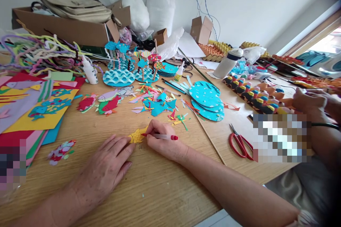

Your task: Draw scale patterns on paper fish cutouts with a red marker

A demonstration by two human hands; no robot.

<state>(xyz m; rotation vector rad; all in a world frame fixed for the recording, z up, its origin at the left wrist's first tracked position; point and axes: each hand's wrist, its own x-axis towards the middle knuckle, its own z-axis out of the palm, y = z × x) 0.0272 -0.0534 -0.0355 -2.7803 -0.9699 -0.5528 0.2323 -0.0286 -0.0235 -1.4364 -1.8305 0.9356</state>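
Observation:
In the head view a small yellow paper fish (136, 136) lies on the wooden table, with dark scale lines drawn over its body. My left hand (108, 159) rests flat on the tabletop, its fingers stretched out and the fingertips touching the left end of the fish. A red pen (166, 137) with a clear barrel is gripped by my right hand (163, 138), and its tip meets the right part of the fish. My right fingers cover some of the fish's upper edge.
Paper scraps (160, 104), cut fish (109, 103) and wavy blue disc stands (119, 77) lie beyond my hands. Red-handled scissors (241, 144) and a wooden stick (209, 136) are to the right. Another person's hands (310, 101) are at the right edge. Coloured sheets (48, 122) lie left.

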